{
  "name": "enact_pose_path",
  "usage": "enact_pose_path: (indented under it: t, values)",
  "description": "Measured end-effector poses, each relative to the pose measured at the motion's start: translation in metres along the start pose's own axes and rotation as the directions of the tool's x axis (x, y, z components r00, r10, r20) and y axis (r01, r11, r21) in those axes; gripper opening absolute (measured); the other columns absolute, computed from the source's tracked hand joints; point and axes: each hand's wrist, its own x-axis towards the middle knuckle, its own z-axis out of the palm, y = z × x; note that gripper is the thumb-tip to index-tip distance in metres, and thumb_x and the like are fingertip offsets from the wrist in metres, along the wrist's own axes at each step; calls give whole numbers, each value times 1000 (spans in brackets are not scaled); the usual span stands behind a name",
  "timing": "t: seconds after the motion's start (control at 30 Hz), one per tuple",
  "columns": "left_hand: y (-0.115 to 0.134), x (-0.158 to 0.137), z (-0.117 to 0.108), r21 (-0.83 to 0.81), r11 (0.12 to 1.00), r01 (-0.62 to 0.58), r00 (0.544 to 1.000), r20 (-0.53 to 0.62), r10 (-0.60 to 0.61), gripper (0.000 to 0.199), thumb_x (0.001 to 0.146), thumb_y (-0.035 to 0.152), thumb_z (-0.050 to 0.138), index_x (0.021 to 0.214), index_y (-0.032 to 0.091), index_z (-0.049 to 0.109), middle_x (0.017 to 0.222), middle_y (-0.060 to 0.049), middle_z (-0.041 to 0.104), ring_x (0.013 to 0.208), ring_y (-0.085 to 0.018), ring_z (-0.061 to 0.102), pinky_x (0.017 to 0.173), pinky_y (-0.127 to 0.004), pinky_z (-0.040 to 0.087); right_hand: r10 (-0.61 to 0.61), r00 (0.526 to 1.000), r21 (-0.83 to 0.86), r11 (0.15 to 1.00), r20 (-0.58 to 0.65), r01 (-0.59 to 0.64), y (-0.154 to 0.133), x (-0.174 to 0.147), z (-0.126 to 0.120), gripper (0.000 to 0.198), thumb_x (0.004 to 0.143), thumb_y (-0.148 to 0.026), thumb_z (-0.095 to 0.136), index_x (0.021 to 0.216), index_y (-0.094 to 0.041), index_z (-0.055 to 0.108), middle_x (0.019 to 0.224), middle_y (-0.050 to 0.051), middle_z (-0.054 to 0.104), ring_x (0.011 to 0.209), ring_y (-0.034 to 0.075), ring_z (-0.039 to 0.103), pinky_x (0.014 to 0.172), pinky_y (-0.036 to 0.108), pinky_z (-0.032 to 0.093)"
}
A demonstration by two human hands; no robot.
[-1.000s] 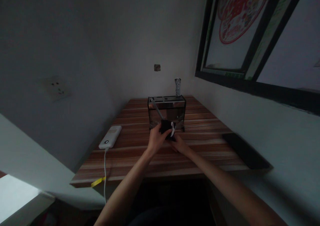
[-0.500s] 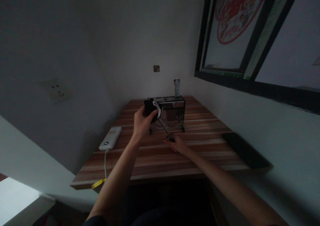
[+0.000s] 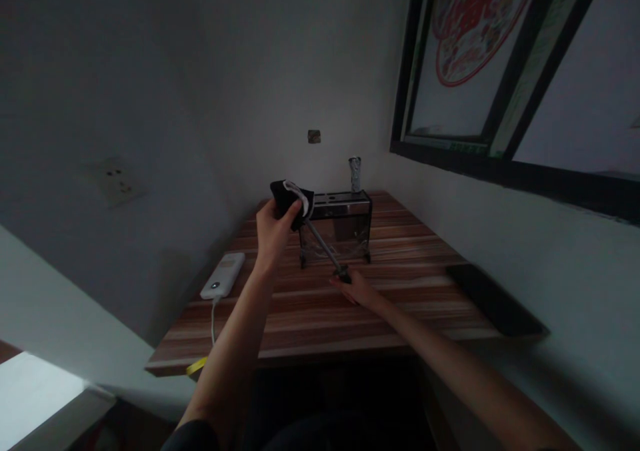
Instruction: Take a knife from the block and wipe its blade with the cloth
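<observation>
My left hand [image 3: 273, 233] is closed around a folded black cloth [image 3: 285, 196] with a white edge. The cloth wraps the far end of a slim grey metal rod [image 3: 321, 241] and hides its tip. My right hand [image 3: 361, 288] grips the rod's dark handle, and a guard-like collar shows where handle and shaft meet. The tool looks like a honing steel, tilted up to the left above the table. Just behind it stands a clear-sided rack [image 3: 345, 232] with a dark, slotted top. A patterned silvery cylinder [image 3: 355, 174] appears at the rack's back right.
The striped wooden table [image 3: 310, 321] sits in a corner between walls. On its left lies a white power bank [image 3: 223, 275] with a cable and a yellow tag [image 3: 197, 366]. A flat black object [image 3: 495, 299] lies along the right edge. A dark-framed window [image 3: 450, 141] is at right.
My left hand and the cloth have moved up and left along the rod, away from the handle, exposing more of the shaft. My right hand has stayed nearly still.
</observation>
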Motion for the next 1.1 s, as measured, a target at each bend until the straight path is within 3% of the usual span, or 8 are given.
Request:
enact_pose_path:
  t: [0.33, 0.77, 1.1]
  values:
    - [-1, -20, 11, 16, 1000, 23, 999, 46, -24, 32, 68, 37, 65, 88, 12, 64, 84, -6, 68, 77, -17, 61, 66, -24, 47, 19, 1000, -3, 1000, -21, -19, 2, -1, -1, 33, 72, -49, 58, 71, -18, 48, 33, -11, 37, 26, 5, 29, 28, 17, 18]
    - [-34, -81, 36, 216, 970, 113, 957, 240, -165, 30, 70, 35, 63, 88, 11, 64, 79, -6, 68, 71, -17, 61, 61, -23, 44, -28, 999, 6, 1000, -18, 28, -3, -3, -3, 30, 72, -46, 56, 71, -17, 51, 33, -11, 37, 26, 5, 30, 30, 18, 20]
    - [-62, -104, 44, 199, 971, 135, 934, 302, -192, 31, 70, 31, 65, 94, 12, 63, 86, -8, 68, 76, -19, 62, 66, -26, 47, -51, 998, -28, 998, -25, 51, 1, -1, -6, 21, 70, -33, 53, 57, -19, 44, 33, -8, 38, 28, 6, 33, 31, 18, 22]
